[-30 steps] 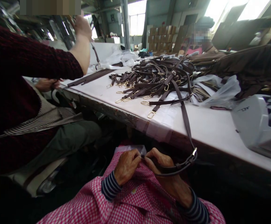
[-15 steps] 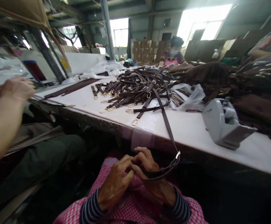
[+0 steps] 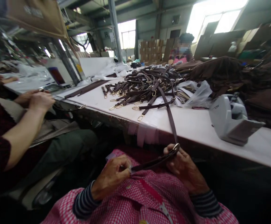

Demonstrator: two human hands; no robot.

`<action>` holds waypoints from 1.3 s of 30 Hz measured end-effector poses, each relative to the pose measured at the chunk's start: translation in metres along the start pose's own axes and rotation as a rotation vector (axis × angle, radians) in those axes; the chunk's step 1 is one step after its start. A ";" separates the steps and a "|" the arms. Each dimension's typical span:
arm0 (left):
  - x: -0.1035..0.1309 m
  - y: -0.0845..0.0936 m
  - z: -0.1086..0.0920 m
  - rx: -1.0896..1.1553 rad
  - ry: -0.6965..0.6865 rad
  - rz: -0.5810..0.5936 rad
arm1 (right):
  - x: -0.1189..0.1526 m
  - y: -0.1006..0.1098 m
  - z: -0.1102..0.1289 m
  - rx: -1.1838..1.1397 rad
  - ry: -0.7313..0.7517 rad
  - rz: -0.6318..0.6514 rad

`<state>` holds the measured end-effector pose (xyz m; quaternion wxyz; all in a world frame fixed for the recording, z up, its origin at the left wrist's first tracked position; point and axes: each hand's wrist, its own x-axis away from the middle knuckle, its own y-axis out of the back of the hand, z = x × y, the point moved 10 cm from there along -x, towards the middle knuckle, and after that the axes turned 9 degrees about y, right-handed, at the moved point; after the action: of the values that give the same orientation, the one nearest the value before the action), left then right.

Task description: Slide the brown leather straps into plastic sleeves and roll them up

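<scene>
A dark brown strap [image 3: 170,119] runs from the pile of straps [image 3: 140,88] over the table's front edge down to a metal buckle [image 3: 176,148] above my lap. My right hand [image 3: 184,169] is closed on the strap just at the buckle, fingers curled round it from below. Lower left, my left hand [image 3: 113,174] pinches the strap's end, with a small pale, translucent bit at the fingertips. Between the two hands the strap slopes down to the left, over the pink checked apron [image 3: 135,196].
On the white table [image 3: 191,124] stand a grey tape dispenser [image 3: 233,121], a clear plastic bag [image 3: 199,93] and dark brown fabric [image 3: 219,73]. At the left, a seated person's hands [image 3: 38,99] hold another strap. A masked person [image 3: 184,51] is behind the table.
My hands have moved apart. The right one has gone right and up to the buckle, the left one slightly left. The view has shifted, showing more of the person at the left.
</scene>
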<state>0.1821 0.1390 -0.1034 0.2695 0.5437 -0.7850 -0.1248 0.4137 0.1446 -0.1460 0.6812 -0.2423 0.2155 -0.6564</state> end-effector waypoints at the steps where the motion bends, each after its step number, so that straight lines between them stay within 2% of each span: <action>1: -0.004 0.001 0.001 0.000 -0.002 -0.013 | -0.003 -0.004 0.009 0.044 0.004 -0.014; 4: -0.021 0.005 0.003 0.012 0.012 -0.043 | -0.011 -0.027 0.034 0.231 0.047 0.045; 8: -0.043 0.009 0.000 0.122 0.048 -0.030 | -0.020 -0.059 0.055 0.475 0.189 0.134; 13: -0.052 0.018 -0.008 0.162 0.025 -0.053 | -0.033 -0.085 0.051 0.603 0.195 0.197; 15: -0.052 0.022 -0.009 0.108 -0.003 -0.091 | -0.040 -0.087 0.049 0.602 0.213 0.164; 21: -0.047 0.026 -0.007 -0.125 -0.091 -0.283 | -0.051 -0.082 0.032 0.498 0.283 -0.055; 24: -0.043 0.024 -0.003 -0.129 -0.096 -0.314 | -0.050 -0.079 0.018 0.414 0.265 -0.136; 26: -0.042 0.023 0.002 -0.076 -0.071 -0.295 | -0.047 -0.077 0.013 0.417 0.254 -0.158; 29: -0.042 0.021 0.012 0.120 -0.002 -0.184 | -0.042 -0.076 0.015 0.536 0.255 -0.103; 32: -0.043 0.018 0.017 0.290 0.041 -0.097 | -0.037 -0.079 0.018 0.618 0.207 0.027; 36: -0.042 0.019 0.008 0.257 0.013 -0.125 | -0.033 -0.090 0.009 0.643 0.082 0.213; 39: -0.039 0.020 -0.006 0.180 -0.029 -0.180 | -0.034 -0.093 0.006 0.610 0.094 0.232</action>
<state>0.1801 0.1826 -0.1004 0.1959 0.6321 -0.7449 -0.0853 0.3423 0.1768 -0.0845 0.7819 0.0298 0.0662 -0.6191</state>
